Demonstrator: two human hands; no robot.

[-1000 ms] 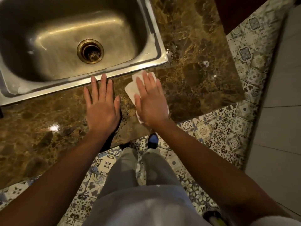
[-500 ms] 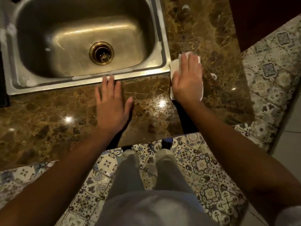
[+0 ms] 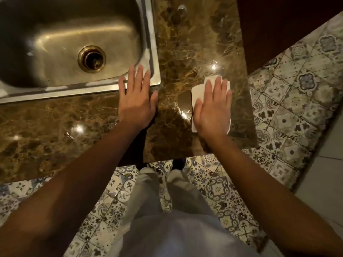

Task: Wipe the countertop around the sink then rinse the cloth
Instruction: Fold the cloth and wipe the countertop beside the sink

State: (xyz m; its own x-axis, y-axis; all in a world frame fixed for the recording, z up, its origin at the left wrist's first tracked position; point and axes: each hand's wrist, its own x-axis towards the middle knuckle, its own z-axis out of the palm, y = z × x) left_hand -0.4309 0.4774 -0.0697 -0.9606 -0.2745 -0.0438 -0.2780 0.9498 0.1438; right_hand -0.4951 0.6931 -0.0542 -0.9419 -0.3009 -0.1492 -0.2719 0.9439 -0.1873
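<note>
A folded white cloth [image 3: 197,91] lies flat on the brown marble countertop [image 3: 189,45], right of the steel sink [image 3: 151,43]. My right hand [image 3: 211,110] presses down on the cloth with flat, spread fingers and covers most of it. My left hand [image 3: 136,101] rests palm down and empty on the counter at the sink's front right corner, its fingertips over the sink rim. The sink bowl has a brass drain [image 3: 91,59] and holds nothing.
The countertop ends just right of the cloth and drops to a patterned tile floor [image 3: 289,112]. A dark cabinet side [image 3: 278,25] rises at the top right. My legs [image 3: 167,201] stand below the counter's front edge.
My right hand slid the cloth from the sink's front rim to the right and toward the counter's right edge. My left hand stayed planted near the sink corner while the view shifted.
</note>
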